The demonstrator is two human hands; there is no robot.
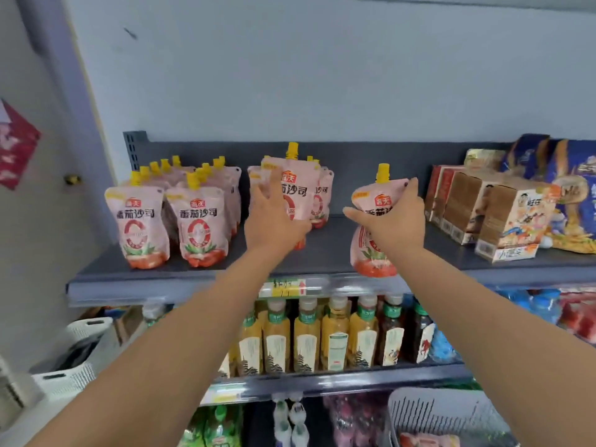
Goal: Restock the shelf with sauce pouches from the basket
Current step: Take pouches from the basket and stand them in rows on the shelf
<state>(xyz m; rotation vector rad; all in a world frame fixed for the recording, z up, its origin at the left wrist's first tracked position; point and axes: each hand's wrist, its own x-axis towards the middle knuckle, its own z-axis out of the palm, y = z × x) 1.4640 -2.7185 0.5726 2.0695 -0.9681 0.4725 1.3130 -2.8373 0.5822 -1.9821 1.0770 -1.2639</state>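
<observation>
Head view, and both arms are up at the top shelf (322, 253). The left hand (274, 221) has a first pouch (298, 183) in its grasp: fingers spread up the pink front, thumb tucked in at the lower right edge. That pouch stands upright with its yellow cap above the fingertips, right in front of more pouches (324, 195) lined up behind the hand.

Further left of that hand are two full rows of stocked pouches (167, 221), caps marching back to the rear panel.

The right hand (395, 221) holds a second pouch (371, 259). The thumb stretches out to the left across the front and the fingers hook over the top right corner, just beside the yellow spout. The pouch's red bottom hangs below the wrist, over the shelf's front lip.

Just right of that hand is a line of brown cartons (503, 214), with blue bags (571, 188) beyond.

Beneath both forearms stand tea bottles (322, 333) on the next shelf down. Under the right elbow is the grey basket (451, 411), with something pink and red inside, too blurred to name. Left of the left forearm, low down, is a white basket (80, 359).
</observation>
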